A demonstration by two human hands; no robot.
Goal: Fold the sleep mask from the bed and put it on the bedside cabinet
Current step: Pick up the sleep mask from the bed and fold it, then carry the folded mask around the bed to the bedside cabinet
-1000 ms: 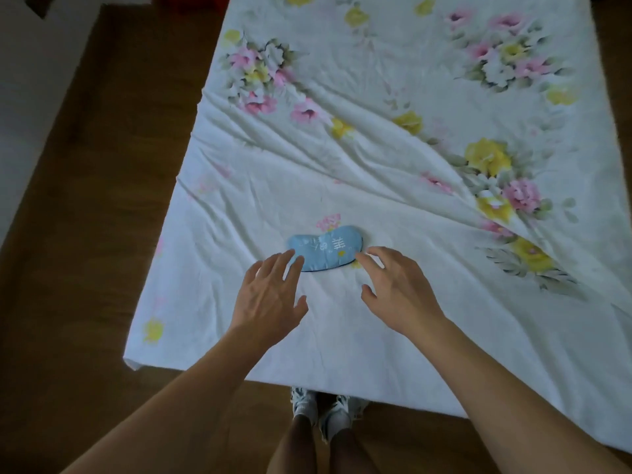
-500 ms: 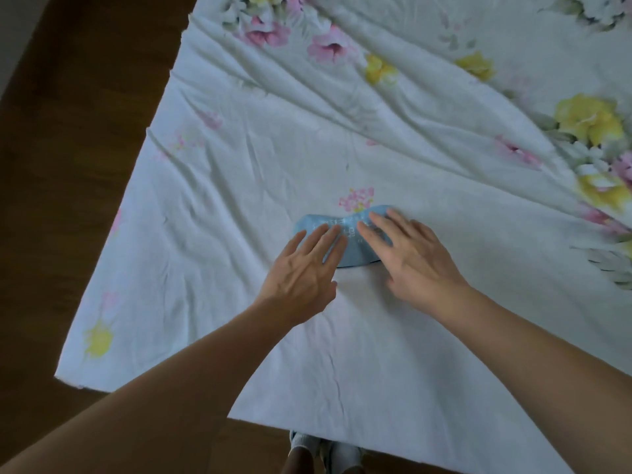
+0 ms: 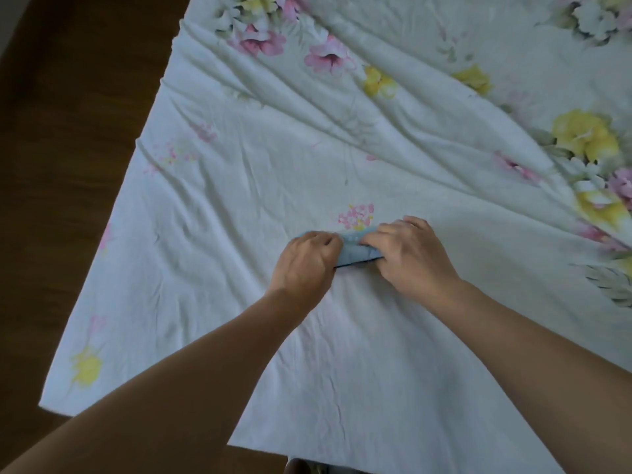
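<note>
Presently, my left hand (image 3: 305, 262) and right hand (image 3: 409, 253) are both curling closed, gripping opposite ends of the blue mask (image 3: 356, 250). The mask is lying on the floral sheet (image 3: 239, 172), bunched between my fingers.

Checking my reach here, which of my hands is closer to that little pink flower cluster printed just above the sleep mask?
Right. The right hand sits just below the pink flower cluster; the left hand grips the sleep mask further left.
</note>
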